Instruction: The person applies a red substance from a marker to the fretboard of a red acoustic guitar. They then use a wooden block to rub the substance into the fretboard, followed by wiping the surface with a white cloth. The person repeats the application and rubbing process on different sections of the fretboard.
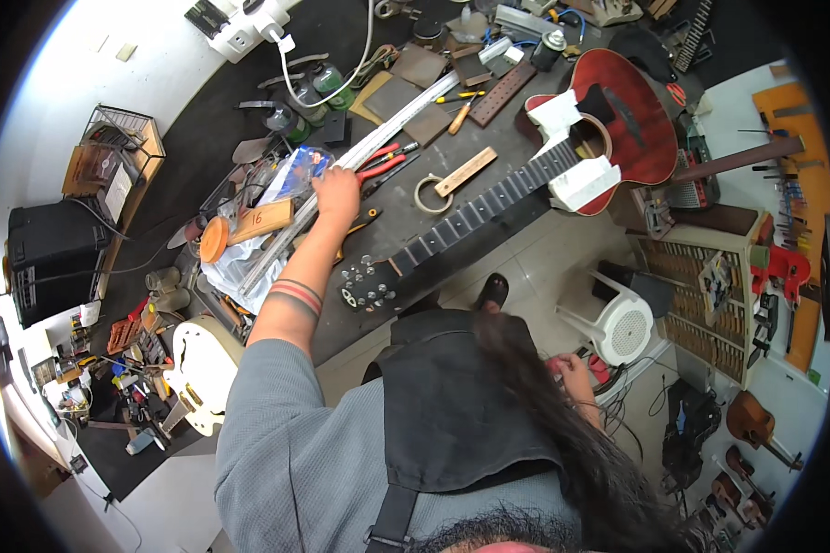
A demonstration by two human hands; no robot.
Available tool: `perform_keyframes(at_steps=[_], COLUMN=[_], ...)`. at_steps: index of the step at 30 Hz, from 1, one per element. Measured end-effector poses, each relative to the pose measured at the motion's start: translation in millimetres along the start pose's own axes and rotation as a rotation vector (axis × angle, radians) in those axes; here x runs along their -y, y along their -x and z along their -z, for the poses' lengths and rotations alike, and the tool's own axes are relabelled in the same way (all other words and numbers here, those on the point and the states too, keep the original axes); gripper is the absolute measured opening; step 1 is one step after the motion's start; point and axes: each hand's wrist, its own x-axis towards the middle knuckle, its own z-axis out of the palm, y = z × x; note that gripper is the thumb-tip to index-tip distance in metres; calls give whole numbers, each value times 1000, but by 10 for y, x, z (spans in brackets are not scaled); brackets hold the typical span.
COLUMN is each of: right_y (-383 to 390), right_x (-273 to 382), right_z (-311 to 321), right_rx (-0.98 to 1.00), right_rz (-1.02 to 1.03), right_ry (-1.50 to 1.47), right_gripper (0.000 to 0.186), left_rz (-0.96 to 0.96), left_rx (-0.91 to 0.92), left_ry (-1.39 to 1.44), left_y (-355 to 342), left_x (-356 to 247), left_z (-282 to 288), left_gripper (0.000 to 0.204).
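Observation:
My left hand point(337, 195) reaches over the dark workbench with its fingers curled down at the edge of a clear and blue plastic packet point(306, 171). Whatever those fingers pinch is hidden under them. Long metal straightedges point(290, 229) run beneath that hand, beside red-handled pliers point(380, 166). My right hand point(576, 376) is low at my right side, fingers bent around a small reddish thing, partly covered by hair. A dark red guitar point(632, 111) lies along the bench, its fretboard point(475, 214) pointing toward me; white paper sheets point(585, 182) cover parts of its body.
A tape roll point(431, 195) and a wooden block point(467, 171) lie between hand and fretboard. Bottles point(327, 81) and metal plates stand farther back. A white stool point(622, 324) is on the floor at right, near loose cables. A cream guitar body point(198, 364) lies left.

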Motion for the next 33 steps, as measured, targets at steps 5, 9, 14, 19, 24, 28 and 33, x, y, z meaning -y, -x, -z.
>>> perform_keyframes(at_steps=[5, 9, 14, 19, 24, 28, 33], right_y=[-33, -1, -452, -232, 435, 654, 881], right_x=[-700, -989, -995, 930, 1939, 2015, 2170], right_z=[518, 929, 1285, 1132, 1133, 1324, 1371], right_rx=[-16, -154, -212, 42, 371, 274, 63], right_rz=[-14, 40, 260, 509, 791, 869, 1039], right_ry=[33, -79, -108, -282, -117, 76, 43], right_gripper=[29, 29, 29, 29, 32, 27, 23], left_rz=[-20, 118, -216, -776, -924, -708, -407], left_rx=[-94, 49, 170, 306, 327, 521, 614], left_ry=[-69, 512, 807, 711, 683, 1001, 1889], left_y=[78, 189, 850, 1749, 2011, 2060, 2261], left_x=[26, -501, -1617, -2658, -3089, -3053, -3170], left_z=[35, 1017, 2083, 2838, 3184, 3617, 3344], left_gripper=[17, 26, 31, 42, 34, 37, 26])
